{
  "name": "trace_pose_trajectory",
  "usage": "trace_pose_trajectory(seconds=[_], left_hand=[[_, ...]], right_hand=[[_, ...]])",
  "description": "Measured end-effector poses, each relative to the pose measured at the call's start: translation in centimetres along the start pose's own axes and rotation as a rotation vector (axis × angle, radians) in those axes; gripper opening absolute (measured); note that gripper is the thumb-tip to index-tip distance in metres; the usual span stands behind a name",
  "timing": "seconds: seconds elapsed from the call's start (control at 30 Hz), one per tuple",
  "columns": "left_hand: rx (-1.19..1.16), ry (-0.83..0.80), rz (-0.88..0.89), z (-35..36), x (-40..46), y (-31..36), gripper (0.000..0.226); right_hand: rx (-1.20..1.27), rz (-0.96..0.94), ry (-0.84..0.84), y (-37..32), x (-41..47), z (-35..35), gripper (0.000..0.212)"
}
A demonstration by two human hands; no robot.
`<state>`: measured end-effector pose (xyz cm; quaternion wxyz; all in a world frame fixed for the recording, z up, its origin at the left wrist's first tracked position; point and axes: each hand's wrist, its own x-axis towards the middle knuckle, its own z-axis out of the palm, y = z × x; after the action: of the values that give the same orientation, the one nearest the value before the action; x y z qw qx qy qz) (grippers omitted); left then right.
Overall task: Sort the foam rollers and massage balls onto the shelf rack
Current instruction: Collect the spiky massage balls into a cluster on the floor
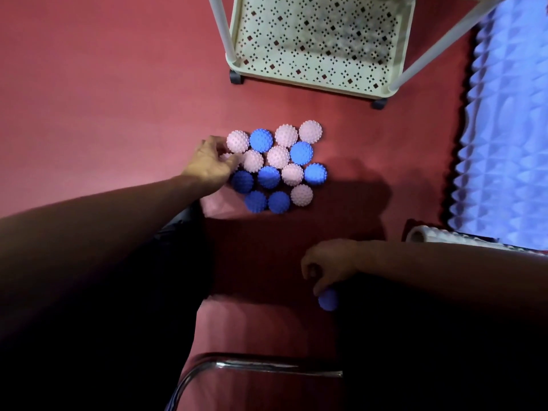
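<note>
spiky massage balls [277,166]: looking matt, nubbed rubbery | shelf rack tray [320,40]: showing perforated matt plastic | floor covering [103,84]: reading as matt cloth | foam roller [504,129]: showing ridged foam | chair tube [267,367]: gleaming glossy metal

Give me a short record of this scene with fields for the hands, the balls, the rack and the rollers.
left hand: grips a pink ball at the left edge of the cluster
right hand: holds a blue ball, apart from the cluster
ball cluster: pink and blue spiky balls, packed together on the red floor
rack: bottom shelf holds no balls
rollers: blue roller at right, white roller beside it
</note>
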<state>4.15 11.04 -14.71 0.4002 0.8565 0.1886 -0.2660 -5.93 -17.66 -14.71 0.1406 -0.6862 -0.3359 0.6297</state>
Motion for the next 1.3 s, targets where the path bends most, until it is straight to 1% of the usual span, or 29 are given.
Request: trace_pose_trajectory(seconds=[0.1,0.17,0.27,0.33,0.4,0.5,0.63,0.77,0.8,0.87,0.97,1.07,1.17,1.3], left_hand=[[0.018,-0.026,-0.009,0.0,0.4,-0.3,0.046],[0.023,-0.029,-0.011,0.1,0.5,-0.5,0.053],[0.045,-0.019,-0.021,0.2,0.7,-0.7,0.057],[0.044,-0.02,-0.02,0.2,0.9,-0.8,0.056],[0.043,-0.023,-0.021,0.2,1.0,-0.9,0.056],[0.045,-0.025,-0.03,0.0,1.2,-1.0,0.058],[-0.032,-0.02,-0.07,-0.1,1.8,-0.7,0.056],[-0.189,-0.022,-0.137,-0.2,1.6,0.1,0.062],[-0.237,-0.024,-0.144,-0.3,1.5,0.3,0.062],[-0.322,-0.033,-0.165,-0.4,1.2,0.7,0.061],[-0.41,-0.04,-0.203,-0.4,1.0,1.0,0.056],[-0.482,-0.065,-0.219,-0.1,0.9,1.5,0.045],[-0.482,-0.12,-0.195,0.1,0.7,1.8,0.042],[-0.44,-0.119,-0.19,0.3,1.1,1.5,0.044]], right_hand=[[-0.133,0.022,-0.148,-0.1,1.0,2.1,0.051],[-0.188,0.037,-0.191,0.1,1.2,2.9,0.055],[-0.228,0.013,-0.2,0.5,1.2,3.9,0.047],[-0.202,0.01,-0.212,0.8,1.2,4.0,0.041],[-0.065,0.021,-0.187,1.0,1.0,3.2,0.041],[0.183,0.011,-0.008,1.5,0.1,0.0,0.037],[0.602,0.057,0.381,3.2,-2.3,-6.5,0.021],[0.935,0.12,0.779,5.7,-4.4,-11.5,0.007],[0.98,0.153,0.869,6.1,-4.6,-12.2,0.004],[0.96,0.24,0.99,6.8,-4.3,-12.9,0.002],[0.945,0.339,1.03,7.1,-3.0,-13.2,0.005],[0.984,0.344,1.08,6.5,-1.8,-13.5,0.02],[1.001,0.325,1.103,5.4,-1.2,-13.8,0.029],[0.931,0.354,1.069,4.6,-1.1,-14.1,0.027]])
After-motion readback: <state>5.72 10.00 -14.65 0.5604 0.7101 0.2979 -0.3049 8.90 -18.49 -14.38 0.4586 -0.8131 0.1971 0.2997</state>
